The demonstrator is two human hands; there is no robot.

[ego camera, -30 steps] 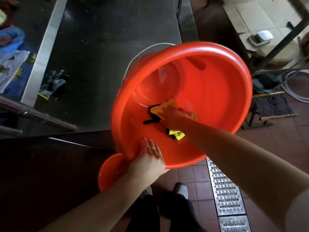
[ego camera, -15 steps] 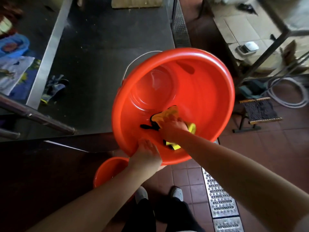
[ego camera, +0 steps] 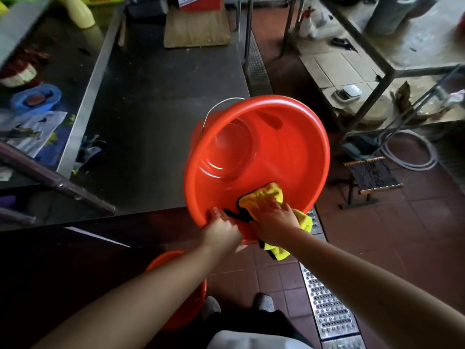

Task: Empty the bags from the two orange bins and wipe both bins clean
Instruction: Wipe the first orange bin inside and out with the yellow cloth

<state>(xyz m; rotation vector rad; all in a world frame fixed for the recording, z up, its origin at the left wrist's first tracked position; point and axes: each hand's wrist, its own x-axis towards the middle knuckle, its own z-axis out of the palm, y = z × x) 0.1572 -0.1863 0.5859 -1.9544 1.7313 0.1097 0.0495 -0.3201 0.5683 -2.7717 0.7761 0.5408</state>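
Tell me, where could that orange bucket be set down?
The dark steel table has a bare stretch between the wooden board at its far end and the tilted orange bin. Its left edge, by the gloves, is cluttered. The red floor tiles right of the drain grate lie bare too.

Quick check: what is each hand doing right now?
Left hand: grips the tilted orange bin at its near rim.
Right hand: presses the yellow cloth inside it.

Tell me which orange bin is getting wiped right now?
The tilted orange bin, held up by its rim in the left hand while the right hand presses a yellow cloth inside. The other orange bin sits on the floor, untouched.
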